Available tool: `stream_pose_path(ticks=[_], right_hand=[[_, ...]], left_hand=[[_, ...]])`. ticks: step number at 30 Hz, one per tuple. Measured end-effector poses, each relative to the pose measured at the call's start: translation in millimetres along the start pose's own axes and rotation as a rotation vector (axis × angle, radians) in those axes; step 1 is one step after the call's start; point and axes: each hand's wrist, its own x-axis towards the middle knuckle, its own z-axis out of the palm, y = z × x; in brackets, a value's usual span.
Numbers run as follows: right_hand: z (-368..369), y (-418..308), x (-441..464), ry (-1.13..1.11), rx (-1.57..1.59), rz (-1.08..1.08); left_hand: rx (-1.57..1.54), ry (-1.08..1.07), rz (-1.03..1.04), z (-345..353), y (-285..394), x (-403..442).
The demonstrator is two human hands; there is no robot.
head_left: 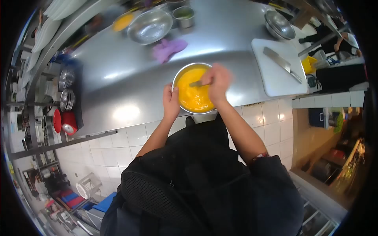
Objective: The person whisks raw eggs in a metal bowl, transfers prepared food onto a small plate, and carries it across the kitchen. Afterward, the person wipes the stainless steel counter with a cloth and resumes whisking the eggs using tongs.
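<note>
Yellow mix (189,96) is apparently being stirred: left hand (171,101) grips the bowl (195,64), right hand (219,82) clutches a tool (195,83); the next stroke likely calls for steady support

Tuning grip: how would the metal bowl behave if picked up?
The metal bowl is probably weighty, since yellow mixture covers its bottom. Contents may slosh: their surface looks wet and glossy. Its shiny metal could be slippery.
</note>
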Motion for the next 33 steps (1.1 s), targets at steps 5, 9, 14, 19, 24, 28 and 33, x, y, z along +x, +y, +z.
stream_pose_path(ticks=[5,9,14,19,24,28,33], right_hand=[[-5.8,-33.4,2.2,-0.001,0.007,0.039],[0.0,-4.8,-3.5,-0.097,-0.132,0.039],[-12.2,-40.9,17.9,0.057,0.184,-0.019],[-0.8,-26.4,6.6,-0.164,-0.020,0.420],[-5.7,-14.4,3.9,0.064,0.186,0.125],[-12.6,-24.4,12.7,-0.018,0.077,0.156],[-9.4,-22.1,2.5,-0.165,0.073,0.440]], left_hand=[[-0.059,-0.008,-0.029,3.9,11.5,4.9],[-0.169,-0.024,-0.087,8.0,7.7,2.7],[0.004,-0.021,0.006,-0.2,2.8,5.3],[-0.061,-0.005,-0.036,6.0,7.8,13.4],[-0.082,-0.004,-0.092,2.1,4.0,1.9],[-0.043,0.027,-0.073,3.8,3.5,11.3],[-0.026,0.051,-0.095,9.3,4.2,10.7]])
